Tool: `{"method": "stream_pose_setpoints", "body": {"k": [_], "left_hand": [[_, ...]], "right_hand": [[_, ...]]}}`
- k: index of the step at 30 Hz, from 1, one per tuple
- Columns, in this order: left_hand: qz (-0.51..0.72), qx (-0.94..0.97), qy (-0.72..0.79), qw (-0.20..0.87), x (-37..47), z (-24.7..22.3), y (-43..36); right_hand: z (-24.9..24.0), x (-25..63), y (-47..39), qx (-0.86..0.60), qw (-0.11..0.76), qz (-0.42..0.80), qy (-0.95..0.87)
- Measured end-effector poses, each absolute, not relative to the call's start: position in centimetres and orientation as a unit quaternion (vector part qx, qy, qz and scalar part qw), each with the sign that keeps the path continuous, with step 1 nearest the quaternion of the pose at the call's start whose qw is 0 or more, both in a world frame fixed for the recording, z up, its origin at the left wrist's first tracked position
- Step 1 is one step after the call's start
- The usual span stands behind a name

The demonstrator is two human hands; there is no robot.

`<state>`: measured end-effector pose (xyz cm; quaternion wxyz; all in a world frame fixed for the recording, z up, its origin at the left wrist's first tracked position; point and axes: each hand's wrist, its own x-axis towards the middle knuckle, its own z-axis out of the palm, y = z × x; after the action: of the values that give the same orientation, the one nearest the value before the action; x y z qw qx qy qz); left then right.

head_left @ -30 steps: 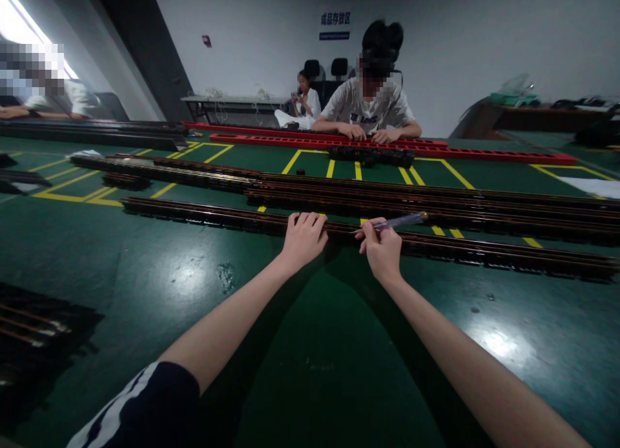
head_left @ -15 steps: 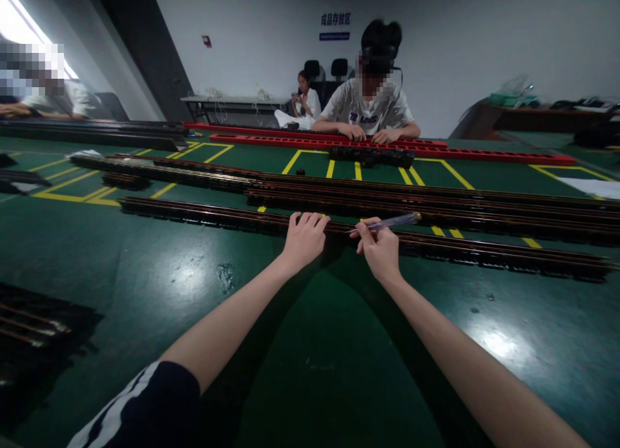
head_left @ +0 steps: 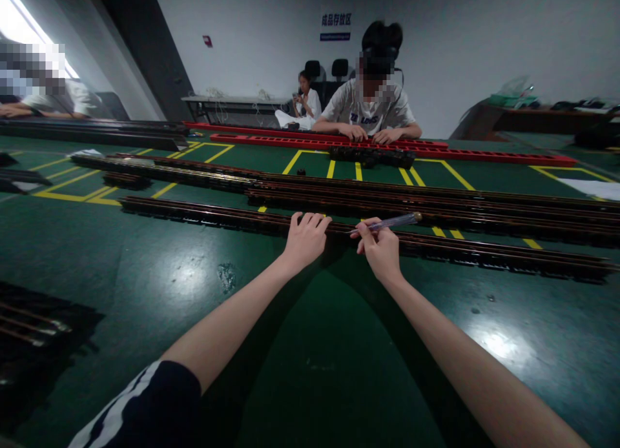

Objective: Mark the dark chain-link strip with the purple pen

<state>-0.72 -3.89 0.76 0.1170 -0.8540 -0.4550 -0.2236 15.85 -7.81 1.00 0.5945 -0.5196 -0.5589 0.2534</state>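
Observation:
A long dark rail with copper-coloured strips along it (head_left: 217, 216) lies crosswise on the green table in front of me. My left hand (head_left: 306, 240) holds the rail near its middle, fingers bent over the far side. Just to the right, my right hand (head_left: 380, 249) is closed round a screwdriver (head_left: 396, 221) with a clear, bluish handle. The screwdriver's handle end points right and its thin shaft points left, low over the same rail. Whether its tip touches the rail is too small to tell.
Behind the rail lies a bundle of similar dark rails (head_left: 436, 206). Red slotted channels (head_left: 484, 152) lie farther back, where a co-worker (head_left: 371, 106) has both hands on them. More dark rails (head_left: 29, 325) are at the lower left. Yellow lines mark the green tabletop (head_left: 169, 319).

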Motion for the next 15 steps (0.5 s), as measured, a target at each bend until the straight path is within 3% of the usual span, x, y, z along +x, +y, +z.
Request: {"method": "stream_pose_setpoints", "body": {"k": [15], "left_hand": [[-0.206,-0.84,-0.488,0.119,-0.57,0.87,-3.9]], "right_hand": [[0.89,15.68,-7.41,-0.493,0.583,0.308,-0.568]]}}
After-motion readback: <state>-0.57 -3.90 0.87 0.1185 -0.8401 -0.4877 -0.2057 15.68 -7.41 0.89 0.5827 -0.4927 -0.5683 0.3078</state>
